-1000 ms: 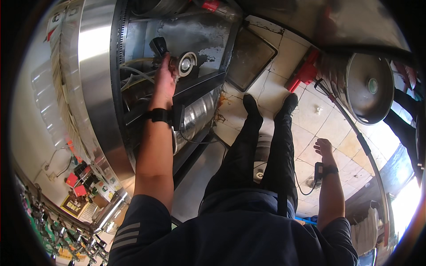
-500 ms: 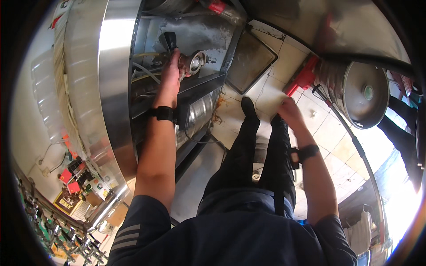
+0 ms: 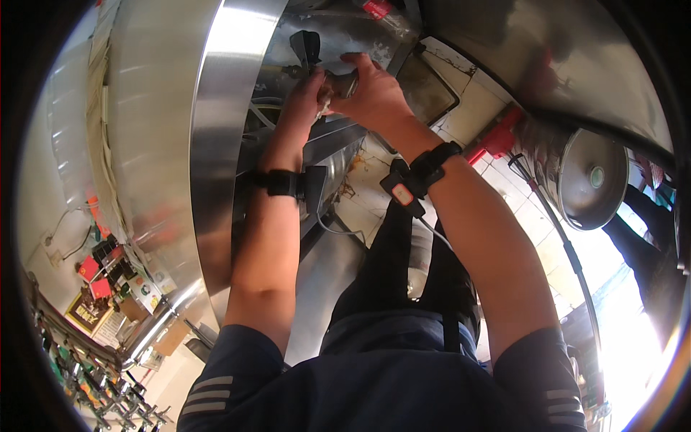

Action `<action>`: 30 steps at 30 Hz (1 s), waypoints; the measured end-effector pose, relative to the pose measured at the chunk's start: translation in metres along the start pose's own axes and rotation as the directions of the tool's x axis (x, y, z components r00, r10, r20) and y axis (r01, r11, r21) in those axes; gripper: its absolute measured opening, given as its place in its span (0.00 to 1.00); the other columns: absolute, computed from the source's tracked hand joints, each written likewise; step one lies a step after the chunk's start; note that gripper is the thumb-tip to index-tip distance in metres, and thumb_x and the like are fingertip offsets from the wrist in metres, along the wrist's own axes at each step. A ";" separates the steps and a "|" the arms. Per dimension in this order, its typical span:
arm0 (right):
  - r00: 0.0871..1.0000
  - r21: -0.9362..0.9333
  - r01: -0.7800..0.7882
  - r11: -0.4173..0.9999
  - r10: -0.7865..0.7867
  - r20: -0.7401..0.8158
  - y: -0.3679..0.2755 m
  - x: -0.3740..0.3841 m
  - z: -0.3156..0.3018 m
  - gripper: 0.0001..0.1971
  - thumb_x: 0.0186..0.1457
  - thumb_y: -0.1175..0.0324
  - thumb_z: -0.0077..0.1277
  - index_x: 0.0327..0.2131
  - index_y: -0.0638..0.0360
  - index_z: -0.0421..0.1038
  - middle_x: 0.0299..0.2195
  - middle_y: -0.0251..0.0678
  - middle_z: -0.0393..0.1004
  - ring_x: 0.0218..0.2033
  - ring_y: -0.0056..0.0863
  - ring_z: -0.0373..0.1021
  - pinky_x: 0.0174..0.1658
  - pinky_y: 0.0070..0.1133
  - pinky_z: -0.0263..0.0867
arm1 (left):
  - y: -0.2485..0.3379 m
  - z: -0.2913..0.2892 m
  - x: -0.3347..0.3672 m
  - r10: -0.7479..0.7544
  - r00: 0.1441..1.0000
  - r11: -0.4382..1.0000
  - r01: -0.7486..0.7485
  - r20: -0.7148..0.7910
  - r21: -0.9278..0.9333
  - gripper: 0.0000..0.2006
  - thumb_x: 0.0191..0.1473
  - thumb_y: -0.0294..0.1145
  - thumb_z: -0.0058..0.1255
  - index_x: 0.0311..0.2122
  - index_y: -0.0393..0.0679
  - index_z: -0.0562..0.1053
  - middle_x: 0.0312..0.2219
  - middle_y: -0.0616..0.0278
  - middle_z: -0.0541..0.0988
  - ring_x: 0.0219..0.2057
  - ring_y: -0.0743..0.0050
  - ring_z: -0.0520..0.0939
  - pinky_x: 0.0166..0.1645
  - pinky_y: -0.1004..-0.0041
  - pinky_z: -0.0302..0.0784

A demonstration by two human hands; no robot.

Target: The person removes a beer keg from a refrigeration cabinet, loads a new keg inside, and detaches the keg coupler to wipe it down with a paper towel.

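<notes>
A keg coupler with a black lever handle and a metal body is held over the open steel compartment at the upper left. My left hand is closed around its body, just below the handle. From the right, my right hand curls its fingers around the coupler's round metal end, which the hand mostly covers. Pale hoses lie in the compartment beside my left wrist. Each wrist wears a black strap with a small device and a cable.
A steel counter edge runs along my left. A metal keg is at the right, next to a red object and a long pole. A clear bottle with a red label lies at the top. Another person's dark-clothed legs show far right.
My right hand has risen from beside my leg to the coupler and taken hold of its round end. In the picture, my left hand and the coupler sit slightly farther right and higher.
</notes>
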State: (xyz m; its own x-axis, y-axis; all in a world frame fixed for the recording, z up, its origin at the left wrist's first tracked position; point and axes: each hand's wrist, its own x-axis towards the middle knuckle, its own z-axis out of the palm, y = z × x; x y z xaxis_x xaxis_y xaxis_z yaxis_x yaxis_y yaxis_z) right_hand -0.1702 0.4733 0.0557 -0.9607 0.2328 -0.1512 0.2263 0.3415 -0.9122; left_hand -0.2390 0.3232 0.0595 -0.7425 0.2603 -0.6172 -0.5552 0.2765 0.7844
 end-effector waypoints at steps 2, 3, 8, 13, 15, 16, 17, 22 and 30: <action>0.999 0.021 -0.036 0.999 0.036 0.040 -0.006 0.008 -0.002 0.38 0.31 0.52 0.63 0.48 0.60 0.63 0.38 0.49 0.71 0.40 0.44 0.70 0.44 0.30 0.67 | -0.001 -0.001 -0.020 0.166 0.986 0.951 -0.159 -0.005 0.267 0.19 0.59 0.48 0.40 0.29 0.41 0.70 0.18 0.61 0.73 0.21 0.72 0.75 0.25 0.73 0.67; 0.995 0.039 -0.076 0.996 0.073 0.062 -0.009 0.012 -0.006 0.38 0.31 0.52 0.63 0.47 0.61 0.64 0.35 0.47 0.72 0.39 0.43 0.71 0.43 0.29 0.67 | 0.001 0.002 -0.035 0.324 0.945 0.801 -0.303 0.051 0.516 0.19 0.58 0.47 0.41 0.30 0.40 0.70 0.19 0.56 0.75 0.23 0.65 0.79 0.28 0.70 0.70; 0.987 -0.003 -0.098 0.995 0.098 0.124 -0.013 0.018 -0.017 0.35 0.32 0.52 0.63 0.44 0.61 0.66 0.29 0.44 0.75 0.35 0.39 0.73 0.41 0.27 0.68 | -0.001 0.006 -0.059 0.522 0.853 0.323 -0.228 0.028 0.919 0.15 0.57 0.44 0.44 0.34 0.40 0.68 0.27 0.44 0.76 0.32 0.38 0.75 0.32 0.53 0.69; 0.945 -0.011 -0.203 0.979 0.199 0.258 -0.009 0.021 -0.034 0.31 0.36 0.54 0.59 0.45 0.59 0.66 0.28 0.41 0.75 0.29 0.30 0.73 0.34 0.23 0.67 | -0.005 0.004 -0.056 0.491 0.869 0.329 -0.247 0.058 0.912 0.13 0.56 0.43 0.46 0.33 0.41 0.69 0.25 0.48 0.76 0.30 0.41 0.76 0.31 0.54 0.70; 0.943 -0.018 -0.203 0.979 0.200 0.267 -0.009 0.022 -0.033 0.32 0.36 0.54 0.59 0.45 0.59 0.66 0.27 0.40 0.75 0.29 0.29 0.72 0.34 0.23 0.67 | -0.002 0.000 -0.054 0.509 0.857 0.344 -0.285 0.077 0.895 0.13 0.55 0.42 0.47 0.32 0.42 0.69 0.24 0.49 0.76 0.29 0.43 0.76 0.31 0.54 0.70; 0.940 -0.025 -0.204 0.979 0.203 0.274 -0.010 0.022 -0.033 0.32 0.36 0.54 0.59 0.45 0.60 0.66 0.26 0.40 0.74 0.28 0.29 0.72 0.34 0.23 0.67 | 0.001 -0.002 -0.052 0.498 0.861 0.326 -0.291 0.098 0.900 0.13 0.55 0.42 0.47 0.32 0.42 0.69 0.24 0.49 0.76 0.29 0.43 0.76 0.31 0.54 0.70; 0.940 -0.026 -0.203 0.979 0.202 0.275 -0.007 0.023 -0.033 0.32 0.36 0.54 0.59 0.45 0.60 0.66 0.26 0.40 0.74 0.28 0.29 0.72 0.34 0.23 0.67 | 0.003 -0.001 -0.052 0.487 0.865 0.308 -0.297 0.118 0.904 0.13 0.55 0.43 0.46 0.33 0.42 0.69 0.24 0.50 0.76 0.28 0.43 0.76 0.31 0.54 0.70; 0.966 -0.006 -0.144 0.990 0.142 0.214 -0.009 0.022 -0.032 0.32 0.37 0.54 0.59 0.46 0.60 0.66 0.25 0.40 0.75 0.29 0.30 0.73 0.36 0.23 0.67 | 0.003 0.000 -0.059 0.482 0.870 0.289 -0.274 0.107 0.917 0.14 0.57 0.44 0.44 0.33 0.42 0.71 0.25 0.49 0.76 0.29 0.44 0.76 0.31 0.57 0.69; 0.978 -0.043 -0.109 0.993 0.115 0.172 -0.011 0.024 -0.028 0.31 0.36 0.53 0.60 0.43 0.60 0.66 0.27 0.40 0.76 0.30 0.32 0.74 0.37 0.24 0.68 | 0.005 0.003 -0.068 0.545 0.836 0.198 -0.211 0.072 0.957 0.15 0.56 0.42 0.44 0.27 0.41 0.71 0.24 0.50 0.76 0.27 0.47 0.77 0.31 0.56 0.70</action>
State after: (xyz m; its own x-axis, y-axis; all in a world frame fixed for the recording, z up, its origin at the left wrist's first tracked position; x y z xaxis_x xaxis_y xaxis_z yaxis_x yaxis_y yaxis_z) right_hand -0.1914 0.5006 0.0723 -0.9416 0.1100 -0.3183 0.3364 0.3532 -0.8730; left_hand -0.1905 0.3092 0.1048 -0.8958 0.4347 -0.0927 0.4060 0.8851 0.2274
